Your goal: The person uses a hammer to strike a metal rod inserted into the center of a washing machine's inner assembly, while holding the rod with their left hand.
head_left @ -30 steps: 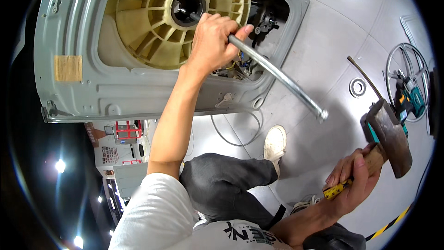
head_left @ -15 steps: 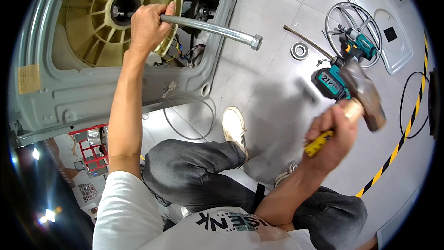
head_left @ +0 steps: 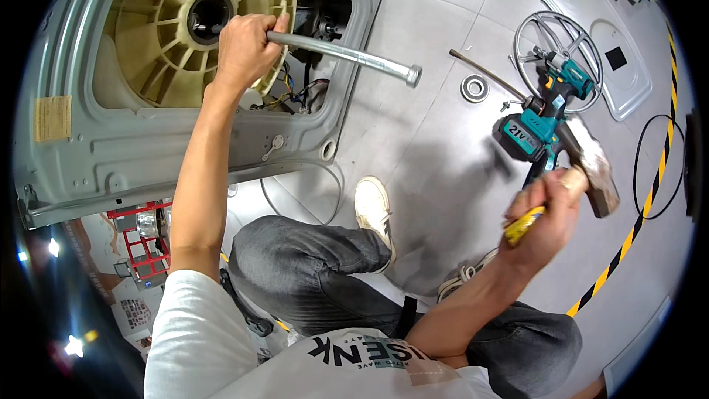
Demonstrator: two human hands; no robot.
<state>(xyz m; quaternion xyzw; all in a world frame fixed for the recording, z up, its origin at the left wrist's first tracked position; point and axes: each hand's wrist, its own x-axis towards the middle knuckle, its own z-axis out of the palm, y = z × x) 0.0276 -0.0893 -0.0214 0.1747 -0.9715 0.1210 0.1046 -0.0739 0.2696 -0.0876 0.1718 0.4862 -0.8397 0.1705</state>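
My left hand [head_left: 247, 52] is closed round a long metal rod [head_left: 347, 53] with a wider end at the right. The rod's left part disappears behind my fingers, towards the dark hub opening [head_left: 210, 18] in the cream ribbed plastic tub [head_left: 166, 29]. That tub sits inside a grey metal appliance housing [head_left: 221, 144]. Off to the right, my right hand [head_left: 545, 210] grips the handle of a hammer [head_left: 597, 174] above the floor. Its heavy steel head is slightly blurred and well apart from the rod. A yellow part of the handle shows below my fist.
A teal cordless power tool [head_left: 528, 133], a bearing ring [head_left: 474, 89], a thin rod [head_left: 487, 74] and a pulley wheel [head_left: 557, 22] lie on the floor at right. Behind them rests a clear panel [head_left: 635, 85]. Yellow-black tape [head_left: 628, 244] runs along the far right.
The hammer in my right hand has moved slightly right and towards me. My left hand still holds the rod at the hub; the whole view has shifted a little.
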